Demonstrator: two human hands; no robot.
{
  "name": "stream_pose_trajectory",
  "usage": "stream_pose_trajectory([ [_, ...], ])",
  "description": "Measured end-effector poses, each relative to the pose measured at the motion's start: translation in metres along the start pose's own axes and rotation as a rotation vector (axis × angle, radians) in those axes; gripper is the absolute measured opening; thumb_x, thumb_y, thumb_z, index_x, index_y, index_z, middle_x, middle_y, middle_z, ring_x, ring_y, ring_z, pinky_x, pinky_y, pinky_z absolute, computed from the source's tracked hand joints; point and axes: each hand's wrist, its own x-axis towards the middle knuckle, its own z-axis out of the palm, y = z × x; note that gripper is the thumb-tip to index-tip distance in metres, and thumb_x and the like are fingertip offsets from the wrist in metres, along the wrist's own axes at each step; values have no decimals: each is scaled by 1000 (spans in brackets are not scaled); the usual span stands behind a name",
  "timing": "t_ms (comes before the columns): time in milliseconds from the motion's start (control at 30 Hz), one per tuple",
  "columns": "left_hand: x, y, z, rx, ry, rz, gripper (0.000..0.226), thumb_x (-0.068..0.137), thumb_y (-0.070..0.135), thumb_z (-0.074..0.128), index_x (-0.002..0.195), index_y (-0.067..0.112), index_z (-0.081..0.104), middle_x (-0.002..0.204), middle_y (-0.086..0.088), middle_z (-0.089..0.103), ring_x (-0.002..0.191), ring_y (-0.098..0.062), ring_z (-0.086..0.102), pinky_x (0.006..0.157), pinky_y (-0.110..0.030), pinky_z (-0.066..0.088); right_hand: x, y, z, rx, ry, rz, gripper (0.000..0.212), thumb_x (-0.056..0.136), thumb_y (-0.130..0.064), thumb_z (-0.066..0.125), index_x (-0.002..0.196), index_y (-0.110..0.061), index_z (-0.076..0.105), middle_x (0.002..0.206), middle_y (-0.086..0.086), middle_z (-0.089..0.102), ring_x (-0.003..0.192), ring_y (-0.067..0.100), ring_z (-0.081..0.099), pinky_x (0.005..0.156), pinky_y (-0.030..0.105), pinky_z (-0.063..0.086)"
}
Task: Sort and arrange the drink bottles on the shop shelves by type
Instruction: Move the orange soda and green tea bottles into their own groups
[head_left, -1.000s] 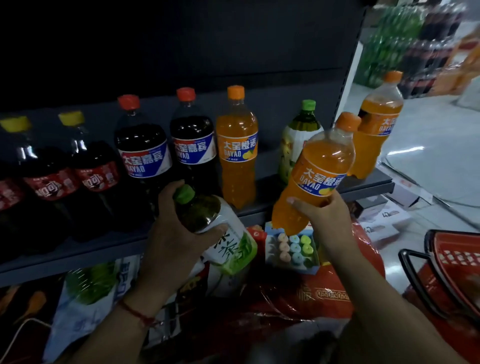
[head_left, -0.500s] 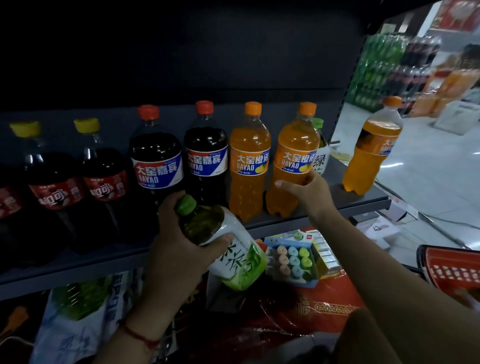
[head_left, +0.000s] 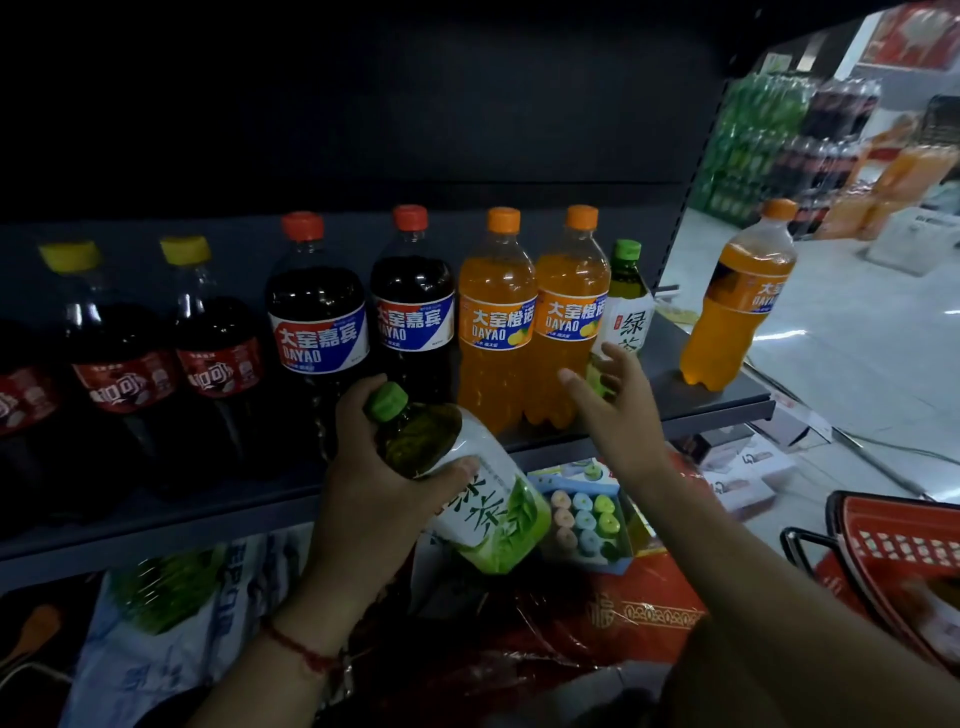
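Gripping one tilted green tea bottle (head_left: 467, 483) by its shoulder, cap toward 11 o'clock, the left hand (head_left: 374, 493) hangs below the shelf (head_left: 727, 400). At 2 o'clock, the right hand (head_left: 618, 410) spreads wide, empty, before a second green tea bottle (head_left: 626, 306). Beyond stand three orange soda bottles (head_left: 496, 322) and four dark cola bottles (head_left: 317, 332).

You see a dim shelf (head_left: 717, 402); bright daylight comes from the right floor (head_left: 857, 364), with glare, and the edges bend.
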Motion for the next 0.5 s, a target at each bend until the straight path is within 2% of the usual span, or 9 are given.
stream_pose_trajectory([
  [67, -1, 7, -1, -36, -7, -2, 85, 65, 14, 91, 112, 59, 38, 116, 24, 56, 99, 15, 57, 75, -15, 49, -37, -4, -6, -73, -191, 24, 37, 89, -44, 64, 123, -37, 50, 114, -25, 58, 103, -13, 57, 76, 7, 48],
  [133, -3, 14, -3, -78, -11, -4, 88, 62, 13, 94, 114, 57, 39, 116, 22, 58, 97, 14, 60, 73, -15, 51, -71, -6, -9, -113, -500, 135, 43, 84, -61, 61, 124, -49, 48, 118, -28, 59, 109, -7, 58, 87, 16, 49],
  [200, -9, 25, -4, -89, -33, 1, 91, 60, 19, 95, 121, 55, 39, 117, 23, 59, 99, 14, 60, 72, -15, 53, -94, -8, -14, -40, -650, 202, 60, 78, -55, 70, 130, -45, 42, 120, -22, 63, 108, 0, 64, 87, 22, 53],
  [267, -18, 39, -5, -88, -65, 26, 91, 60, 24, 94, 124, 58, 39, 116, 23, 62, 103, 9, 62, 77, -19, 56, -106, -14, -22, 0, -610, 196, 74, 70, -43, 81, 133, -37, 43, 122, -11, 64, 108, 10, 66, 89, 31, 55],
  [367, -30, 67, -2, -97, -102, 74, 95, 58, 31, 95, 128, 59, 37, 115, 28, 64, 105, 3, 65, 79, -23, 58, -114, -29, -34, 39, -536, 164, 69, 68, -32, 88, 128, -32, 54, 121, -4, 66, 105, 16, 69, 88, 37, 57],
  [500, -30, 112, 2, -144, -136, 156, 101, 63, 25, 90, 142, 48, 31, 119, 15, 68, 106, -4, 68, 80, -26, 59, -115, -60, -49, 74, -439, 112, 71, 58, -39, 89, 122, -38, 60, 118, -6, 69, 105, 14, 68, 85, 35, 58],
])
